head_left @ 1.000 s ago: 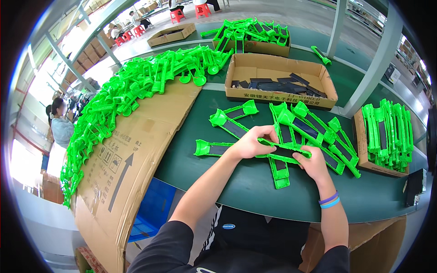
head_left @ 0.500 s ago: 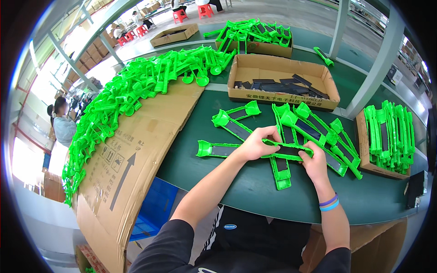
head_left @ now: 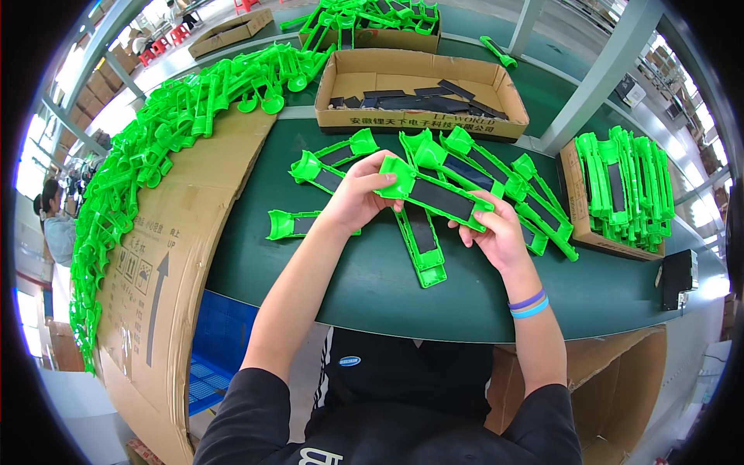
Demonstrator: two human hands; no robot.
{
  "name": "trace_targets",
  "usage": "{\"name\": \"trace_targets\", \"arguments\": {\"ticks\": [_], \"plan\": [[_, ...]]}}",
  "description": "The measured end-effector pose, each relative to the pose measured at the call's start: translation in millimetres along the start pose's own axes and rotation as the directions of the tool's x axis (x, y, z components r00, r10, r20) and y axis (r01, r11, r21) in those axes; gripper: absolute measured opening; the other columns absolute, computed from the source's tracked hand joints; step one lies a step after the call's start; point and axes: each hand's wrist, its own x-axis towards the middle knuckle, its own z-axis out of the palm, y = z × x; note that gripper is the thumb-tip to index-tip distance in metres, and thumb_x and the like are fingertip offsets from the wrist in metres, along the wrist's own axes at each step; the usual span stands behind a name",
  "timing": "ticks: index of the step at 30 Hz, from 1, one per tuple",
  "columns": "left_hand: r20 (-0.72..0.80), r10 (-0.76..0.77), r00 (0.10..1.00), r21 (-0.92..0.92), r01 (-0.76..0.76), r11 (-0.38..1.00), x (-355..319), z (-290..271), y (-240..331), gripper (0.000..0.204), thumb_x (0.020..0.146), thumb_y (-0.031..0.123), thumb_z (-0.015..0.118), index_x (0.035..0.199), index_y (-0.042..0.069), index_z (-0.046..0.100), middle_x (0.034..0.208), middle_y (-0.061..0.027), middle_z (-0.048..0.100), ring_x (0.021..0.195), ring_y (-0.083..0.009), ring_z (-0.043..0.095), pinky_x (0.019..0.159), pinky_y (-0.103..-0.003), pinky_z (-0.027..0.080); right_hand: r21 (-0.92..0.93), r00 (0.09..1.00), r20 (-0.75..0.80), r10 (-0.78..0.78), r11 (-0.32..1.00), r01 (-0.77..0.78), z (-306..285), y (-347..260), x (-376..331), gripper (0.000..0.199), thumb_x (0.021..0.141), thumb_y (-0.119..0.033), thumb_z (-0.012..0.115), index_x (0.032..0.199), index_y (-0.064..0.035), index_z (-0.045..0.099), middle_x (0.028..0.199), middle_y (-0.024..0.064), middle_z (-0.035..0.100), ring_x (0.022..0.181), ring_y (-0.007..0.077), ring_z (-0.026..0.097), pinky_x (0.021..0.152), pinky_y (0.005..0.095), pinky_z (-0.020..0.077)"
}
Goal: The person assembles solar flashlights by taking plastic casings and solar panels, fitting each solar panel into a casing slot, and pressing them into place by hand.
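My left hand (head_left: pixel 361 192) pinches the broad, curved end of a long green plastic housing (head_left: pixel 404 181), thumb on top. A flat black panel (head_left: pixel 442 199) lies along the middle of that housing. At its narrow end my right hand (head_left: pixel 497 234) grips with thumb and fingers. The housing is held above the green tabletop (head_left: pixel 356 287), slanting down to the right. Beneath and around it lie several similar housings with black panels, one (head_left: pixel 425 246) pointing toward me, one (head_left: pixel 280 225) by my left forearm, and others (head_left: pixel 554 219) fanned out to the right.
An open cardboard box (head_left: pixel 422 124) of loose black panels stands behind. To the right, another box (head_left: pixel 573 194) holds upright green housings. A large heap of green parts (head_left: pixel 174 116) covers the cardboard sheet (head_left: pixel 194 194) at left. A metal post (head_left: pixel 601 74) rises at the back right.
The held housing has turned, so its broad end and black panel now show more fully. My left hand has moved to that broad end. The whole view has shifted.
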Motion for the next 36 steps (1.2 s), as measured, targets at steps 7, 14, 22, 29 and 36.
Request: {"name": "trace_targets", "arguments": {"ticks": [7,14,22,29,36], "plan": [[-0.05,0.052,0.997,0.046,-0.05,0.998,3,0,-5,0.018,0.08,0.01,0.057,0.096,0.002,0.054,0.08,-0.0068,0.057,0.067,-0.016,0.056,0.056,-0.029,0.046,-0.061,0.999,-0.028,-0.039,0.997,0.037,0,2,-2,0.031,0.083,-0.002,0.047,0.113,0.0026,0.05,0.085,0.0175,0.061,0.063,0.0201,0.06,0.055,0.0316,0.0482],[-0.038,0.075,0.996,0.073,-0.072,0.995,3,1,-11,0.025,0.083,0.015,0.054,0.105,0.002,0.054,0.091,-0.0077,0.058,0.079,-0.0169,0.056,0.065,-0.031,0.047,-0.281,0.991,-0.1,-0.09,0.958,0.059,0,4,-1,0.025,0.084,-0.001,0.052,0.108,0.0045,0.053,0.078,0.0106,0.06,0.058,0.0167,0.059,0.053,0.0276,0.0469],[-0.221,0.129,0.967,-0.483,-0.223,0.847,8,26,-26,0.06,0.092,0.051,0.037,0.13,0.004,0.036,0.127,-0.0168,0.043,0.122,-0.0288,0.038,0.101,-0.044,0.033,-0.854,0.773,0.487,-0.407,-0.037,0.519,40,18,2,0.063,0.063,0.007,0.059,0.123,-0.0086,0.052,0.123,0.0127,0.049,0.093,0.0314,0.052,0.085,0.0379,0.0438],[-0.166,0.155,0.974,-0.5,-0.219,0.838,2,16,-25,0.052,0.09,0.055,0.034,0.104,0.006,0.046,0.069,-0.0056,0.046,0.053,-0.016,0.042,0.054,-0.03,0.038,-0.367,0.958,0.272,-0.087,0.911,0.186,43,22,-8,0.056,0.08,-0.006,0.063,0.13,0.0024,0.039,0.111,0.0115,0.054,0.094,0.0118,0.051,0.081,0.0273,0.0437],[-0.19,0.242,0.952,-0.138,-0.269,0.953,-4,54,-40,0.053,0.092,0.053,0.026,0.1,0.005,0.046,0.063,-0.0096,0.047,0.044,-0.0187,0.045,0.044,-0.031,0.041,-0.145,0.989,0.066,0.13,0.982,-0.119,49,28,-3,0.02,0.083,-0.007,0.064,0.1,0.0014,0.059,0.088,-0.0013,0.059,0.079,0.0046,0.055,0.073,0.0204,0.0438]]}}
